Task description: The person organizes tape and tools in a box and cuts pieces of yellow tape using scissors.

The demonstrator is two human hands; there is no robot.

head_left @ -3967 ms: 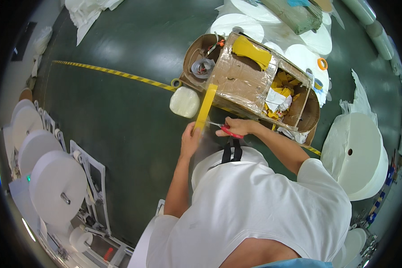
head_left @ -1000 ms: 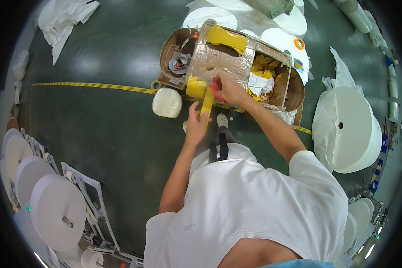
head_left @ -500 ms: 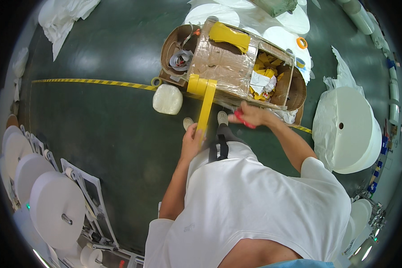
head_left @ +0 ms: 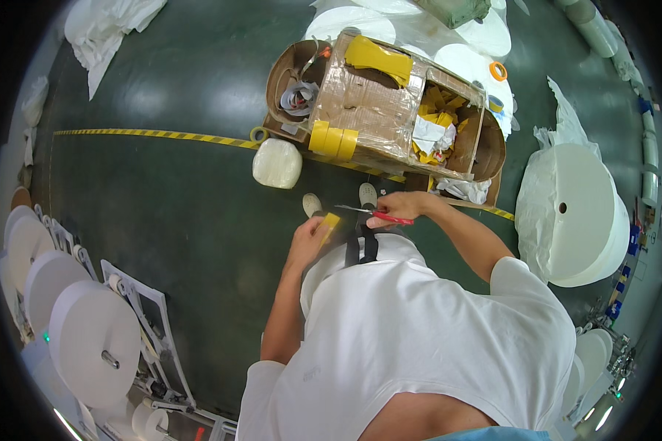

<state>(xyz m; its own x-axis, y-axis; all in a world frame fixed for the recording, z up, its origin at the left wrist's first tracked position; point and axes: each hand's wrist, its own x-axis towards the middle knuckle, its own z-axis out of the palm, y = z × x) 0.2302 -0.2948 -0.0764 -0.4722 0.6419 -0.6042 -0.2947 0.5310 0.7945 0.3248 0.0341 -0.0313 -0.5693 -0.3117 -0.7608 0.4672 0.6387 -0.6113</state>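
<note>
My left hand [head_left: 310, 239] pinches a short piece of yellow tape [head_left: 331, 223], slightly smeared by motion. Just to its right, my right hand [head_left: 397, 207] is closed round red-handled scissors [head_left: 392, 218]. Their blades point left, toward the yellow piece and apart from it. Beyond both hands stands a cardboard box [head_left: 364, 95] covered in clear tape. Several yellow strips [head_left: 333, 141] lie side by side over its near left edge, and a stack of yellow pieces [head_left: 379, 61] rests on top. Yellow scraps [head_left: 440, 110] and white paper fill its open right compartment.
A white wrapped bundle [head_left: 277, 164] sits on the floor left of the box, beside a small tape roll [head_left: 259, 134]. A large white roll [head_left: 566, 213] stands at right. Machines with white rolls [head_left: 94, 345] line the left. Yellow-black floor tape [head_left: 154, 135] runs across.
The long yellow strip that stretched from the box edge to my left hand is gone; a short piece is in that hand. My right hand has come nearer with the scissors.
</note>
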